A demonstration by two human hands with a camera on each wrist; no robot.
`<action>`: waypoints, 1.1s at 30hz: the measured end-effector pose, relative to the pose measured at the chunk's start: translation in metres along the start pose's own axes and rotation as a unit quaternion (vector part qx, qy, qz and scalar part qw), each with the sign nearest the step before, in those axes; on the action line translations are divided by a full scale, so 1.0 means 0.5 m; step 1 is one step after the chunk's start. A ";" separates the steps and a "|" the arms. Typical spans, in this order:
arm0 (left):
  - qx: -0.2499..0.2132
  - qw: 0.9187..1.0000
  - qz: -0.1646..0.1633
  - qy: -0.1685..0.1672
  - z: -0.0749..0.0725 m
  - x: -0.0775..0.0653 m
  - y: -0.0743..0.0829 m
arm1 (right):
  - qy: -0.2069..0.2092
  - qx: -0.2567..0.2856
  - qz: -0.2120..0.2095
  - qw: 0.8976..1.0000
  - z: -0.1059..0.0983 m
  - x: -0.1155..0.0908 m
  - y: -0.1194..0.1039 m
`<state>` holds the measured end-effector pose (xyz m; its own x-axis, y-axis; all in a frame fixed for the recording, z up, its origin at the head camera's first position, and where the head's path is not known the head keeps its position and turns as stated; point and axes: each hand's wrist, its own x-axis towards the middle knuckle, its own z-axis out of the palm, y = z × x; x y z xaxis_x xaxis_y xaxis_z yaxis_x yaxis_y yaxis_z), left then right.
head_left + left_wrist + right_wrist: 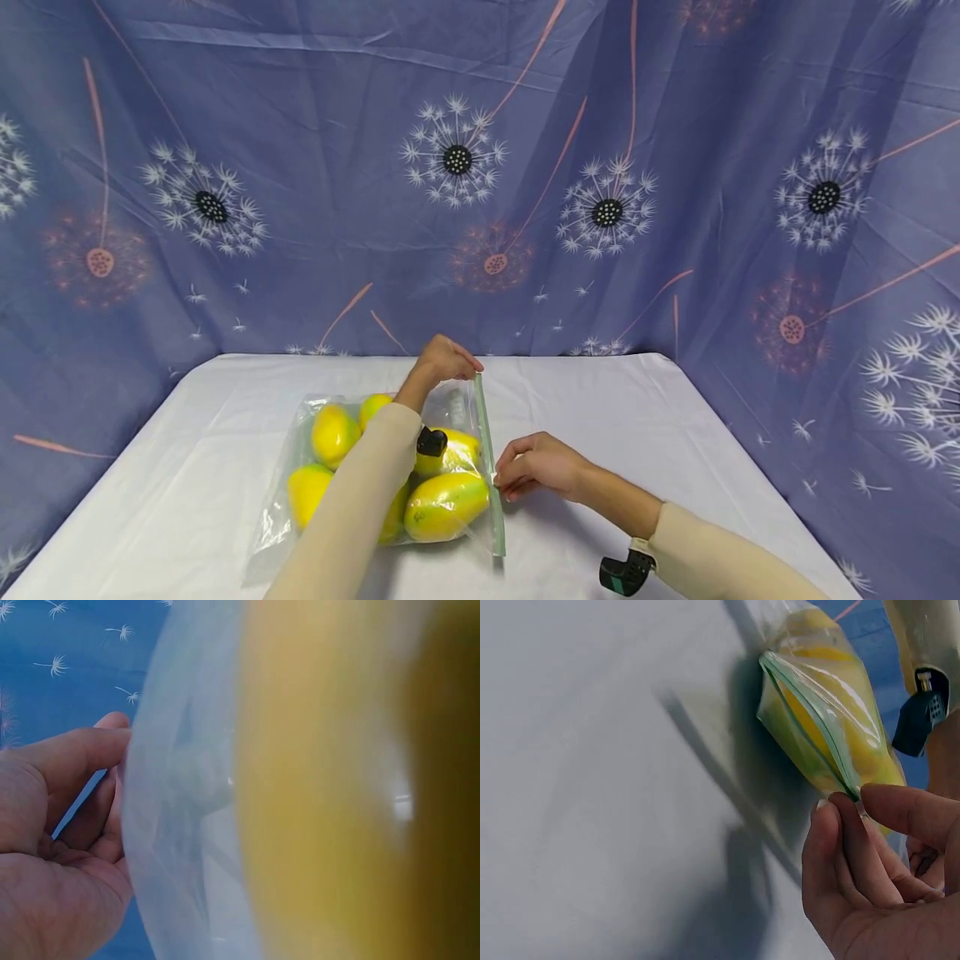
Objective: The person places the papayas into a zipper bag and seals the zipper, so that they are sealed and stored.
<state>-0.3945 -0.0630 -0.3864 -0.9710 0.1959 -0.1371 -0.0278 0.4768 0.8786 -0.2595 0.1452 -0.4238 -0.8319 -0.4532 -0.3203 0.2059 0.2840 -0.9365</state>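
Note:
A clear zip bag [270, 529] with a green zip strip [486, 425] lies on the table, holding several yellow-green mangoes [446, 507]. At the far end of the strip my left hand [448, 358] pinches the bag's edge; in the left wrist view its fingertips are partly hidden by the plastic. My right hand [543, 465] pinches the strip around its middle, thumb against fingers. The right wrist view shows the two green zip lines [810, 724] standing apart between the near end and my right fingers. My left forearm passes over the bag and covers some mangoes.
A white cloth covers the table [600, 400]. Behind and at both sides hangs a blue curtain [337, 208] printed with dandelions. A black wrist camera [627, 575] sits under my right forearm, and another black camera [431, 442] is on my left wrist.

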 end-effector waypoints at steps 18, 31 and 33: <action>0.012 0.999 -0.023 0.034 -0.026 -0.003 -0.011 | -0.141 -0.026 0.042 0.989 0.020 -0.044 0.023; 0.216 0.970 0.103 0.042 -0.050 -0.084 0.010 | -0.047 -0.233 -0.024 0.971 -0.048 -0.018 -0.026; 0.236 0.963 0.116 0.061 -0.061 -0.109 0.001 | 0.025 -0.280 -0.053 0.958 -0.064 -0.013 -0.032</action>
<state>-0.3486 -0.0995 -0.3645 -0.9597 0.2551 0.1181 0.2759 0.7742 0.5696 -0.2740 0.1707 -0.4021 -0.8598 -0.4665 -0.2078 -0.1773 0.6543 -0.7351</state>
